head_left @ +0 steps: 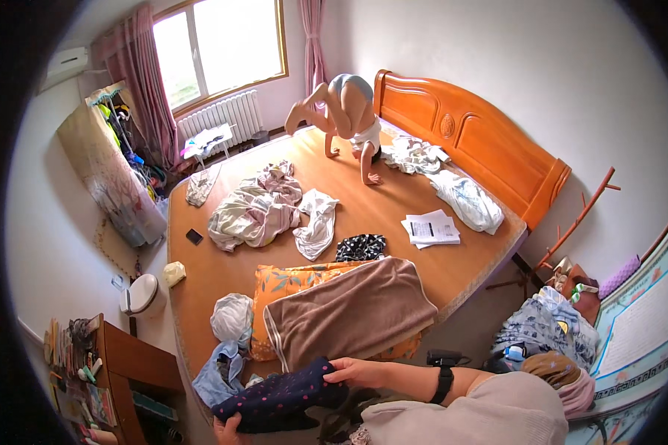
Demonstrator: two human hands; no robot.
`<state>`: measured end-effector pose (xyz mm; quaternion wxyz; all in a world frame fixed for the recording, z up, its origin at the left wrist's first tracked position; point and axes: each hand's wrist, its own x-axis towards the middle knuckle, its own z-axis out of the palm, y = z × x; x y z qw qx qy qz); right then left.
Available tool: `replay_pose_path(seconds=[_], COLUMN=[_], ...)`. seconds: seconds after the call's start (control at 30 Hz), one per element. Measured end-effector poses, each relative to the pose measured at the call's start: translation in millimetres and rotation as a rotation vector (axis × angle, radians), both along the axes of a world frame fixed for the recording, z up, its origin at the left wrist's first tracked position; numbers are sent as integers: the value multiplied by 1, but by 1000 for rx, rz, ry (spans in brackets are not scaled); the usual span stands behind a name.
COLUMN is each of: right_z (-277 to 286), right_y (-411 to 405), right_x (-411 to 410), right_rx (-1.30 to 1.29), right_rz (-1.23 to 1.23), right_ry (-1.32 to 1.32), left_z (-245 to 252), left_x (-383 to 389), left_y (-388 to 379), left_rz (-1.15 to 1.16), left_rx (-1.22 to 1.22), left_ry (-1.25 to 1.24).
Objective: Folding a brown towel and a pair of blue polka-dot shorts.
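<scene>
My right hand (356, 372) grips one end of a navy cloth with pink dots (284, 392), and my left hand (229, 428) pinches its other end at the picture's bottom. The cloth is stretched between them at the near edge of the bed. Just beyond it a brown towel (350, 311) lies over an orange patterned pillow or cushion (264, 295). Left of that are a light blue garment (220, 370) and a bunched white cloth (232, 317). A black polka-dot cloth (360, 246) lies behind the towel.
Another person (353, 111) is upside down on the bed, hands on its surface. Crumpled bedding (256, 208), white cloths (467, 200), papers (431, 228) and a dark phone-like object (194, 236) lie about. A wooden shelf unit (139, 350) stands left; piled clothes (551, 328) are at right.
</scene>
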<state>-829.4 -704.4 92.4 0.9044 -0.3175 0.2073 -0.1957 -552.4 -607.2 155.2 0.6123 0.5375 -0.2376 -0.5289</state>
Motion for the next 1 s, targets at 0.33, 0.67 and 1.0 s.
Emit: replay_pose_path(seconds=[0.33,0.67,1.0], right_z=[11,30,25], right_y=[32,123,215], right_x=[26,47,29], right_rx=[7,-200,-209], right_rz=[-332,-857,-1270], right_ry=[32,270,300], left_z=[-14,-17,-9], left_x=[40,69,17], left_y=[-32,-45,-30], left_rz=[-148,-569,-875], left_rx=[-77,-53,-15], left_ry=[198,211,219])
